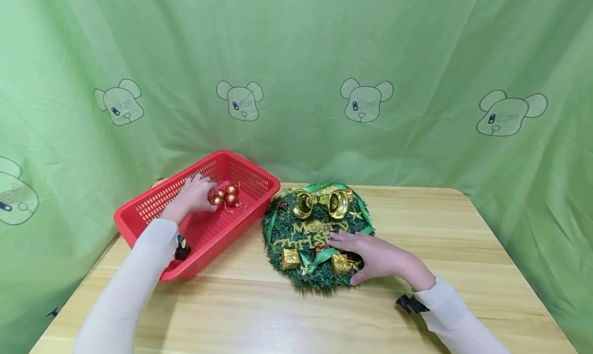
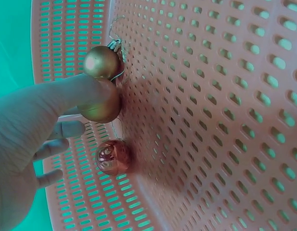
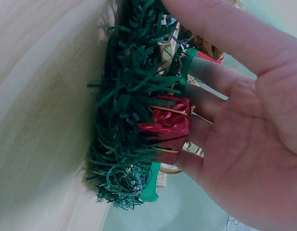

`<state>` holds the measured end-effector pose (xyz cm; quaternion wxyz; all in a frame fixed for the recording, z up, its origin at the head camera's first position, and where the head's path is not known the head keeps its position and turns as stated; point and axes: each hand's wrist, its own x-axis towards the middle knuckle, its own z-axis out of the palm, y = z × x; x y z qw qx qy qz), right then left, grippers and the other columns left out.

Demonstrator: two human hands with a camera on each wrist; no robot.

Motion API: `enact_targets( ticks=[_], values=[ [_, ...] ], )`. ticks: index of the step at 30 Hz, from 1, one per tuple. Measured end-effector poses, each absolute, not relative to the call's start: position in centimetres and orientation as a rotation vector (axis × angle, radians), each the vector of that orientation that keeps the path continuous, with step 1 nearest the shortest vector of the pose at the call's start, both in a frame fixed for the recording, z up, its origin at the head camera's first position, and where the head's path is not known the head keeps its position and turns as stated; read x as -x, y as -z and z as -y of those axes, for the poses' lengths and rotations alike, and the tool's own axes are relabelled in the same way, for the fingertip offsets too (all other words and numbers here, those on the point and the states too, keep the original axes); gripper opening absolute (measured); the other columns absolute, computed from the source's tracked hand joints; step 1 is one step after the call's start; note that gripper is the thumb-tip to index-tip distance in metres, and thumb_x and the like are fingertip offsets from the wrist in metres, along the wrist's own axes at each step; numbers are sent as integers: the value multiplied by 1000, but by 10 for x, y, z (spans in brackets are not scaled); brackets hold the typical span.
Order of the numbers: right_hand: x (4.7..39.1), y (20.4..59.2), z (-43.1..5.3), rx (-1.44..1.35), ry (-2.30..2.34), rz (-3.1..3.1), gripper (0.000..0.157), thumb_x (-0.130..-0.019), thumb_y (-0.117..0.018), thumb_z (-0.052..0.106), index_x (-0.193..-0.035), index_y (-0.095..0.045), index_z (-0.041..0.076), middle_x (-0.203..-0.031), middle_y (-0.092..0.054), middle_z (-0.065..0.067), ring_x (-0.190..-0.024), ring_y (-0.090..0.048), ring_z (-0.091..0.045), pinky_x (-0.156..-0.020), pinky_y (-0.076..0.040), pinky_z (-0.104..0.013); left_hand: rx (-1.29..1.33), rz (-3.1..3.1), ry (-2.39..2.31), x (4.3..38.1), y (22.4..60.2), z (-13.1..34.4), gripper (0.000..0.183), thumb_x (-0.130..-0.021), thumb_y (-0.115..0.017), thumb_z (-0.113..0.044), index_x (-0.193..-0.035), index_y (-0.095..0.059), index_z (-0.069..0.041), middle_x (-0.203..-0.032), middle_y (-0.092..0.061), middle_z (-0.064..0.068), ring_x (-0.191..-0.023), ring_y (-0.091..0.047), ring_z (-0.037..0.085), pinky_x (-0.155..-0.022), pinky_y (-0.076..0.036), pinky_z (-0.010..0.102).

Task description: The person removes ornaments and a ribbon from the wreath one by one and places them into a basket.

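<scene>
In the head view my left hand point(image 1: 193, 195) reaches into the red basket point(image 1: 204, 261), its fingers at a small group of Christmas balls point(image 1: 231, 199). The left wrist view shows my thumb across one gold ball point(image 2: 103, 108), pinching it with the forefinger partly hidden behind. A second gold ball point(image 2: 101, 62) with a silver cap lies against it, and a shiny copper ball point(image 2: 113, 157) sits nearby. My right hand point(image 1: 377, 253) rests on the right side of the green Christmas wreath point(image 1: 319, 284), fingers extended over its lettering and beside a red gift box point(image 3: 170, 125).
The wreath lies flat on the wooden table point(image 1: 259, 318), right of the basket. It carries gold bells point(image 1: 338, 205), green ribbon and gold gift boxes point(image 1: 290, 259). A green curtain point(image 1: 296, 50) with bear outlines hangs behind the table and along its sides.
</scene>
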<state>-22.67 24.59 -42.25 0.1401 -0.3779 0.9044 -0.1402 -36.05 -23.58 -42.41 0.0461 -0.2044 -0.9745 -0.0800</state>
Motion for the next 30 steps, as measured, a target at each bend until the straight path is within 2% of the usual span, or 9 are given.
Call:
enact_targets(
  ticks=[4,17,26,30],
  values=[
    [226,423,-246,1092,406,-2616,99,-72,-89,24,-156,-39,7,-165,-30,-18,-149,-31,-45,-118,-21,-68,625,2986,230,360,425,236,37,-72,-87,-21,-103,-72,-7,-113,-66,16,-105,-49,34,-92,-38,56],
    [226,423,-246,1082,413,-2625,100,-72,-89,24,-156,-39,9,-165,-30,-18,-149,-32,-46,-117,-21,-70,631,3005,230,360,425,236,37,-71,-86,-22,-102,-72,-7,-124,-64,21,-111,-48,37,-98,-38,61],
    [225,423,-245,1087,402,-2626,99,-71,-89,23,-156,-39,8,-164,-30,-18,-150,-32,-45,-119,-21,-66,624,3003,276,358,425,237,33,-73,-85,-22,-99,-72,-9,-121,-65,19,-108,-48,36,-98,-37,62],
    [226,423,-245,1088,401,-2627,99,-71,-89,24,-156,-39,8,-164,-31,-18,-149,-32,-45,-119,-21,-67,619,3003,288,358,423,237,32,-74,-85,-24,-99,-72,-8,-119,-65,19,-108,-48,37,-101,-35,67]
  ],
)
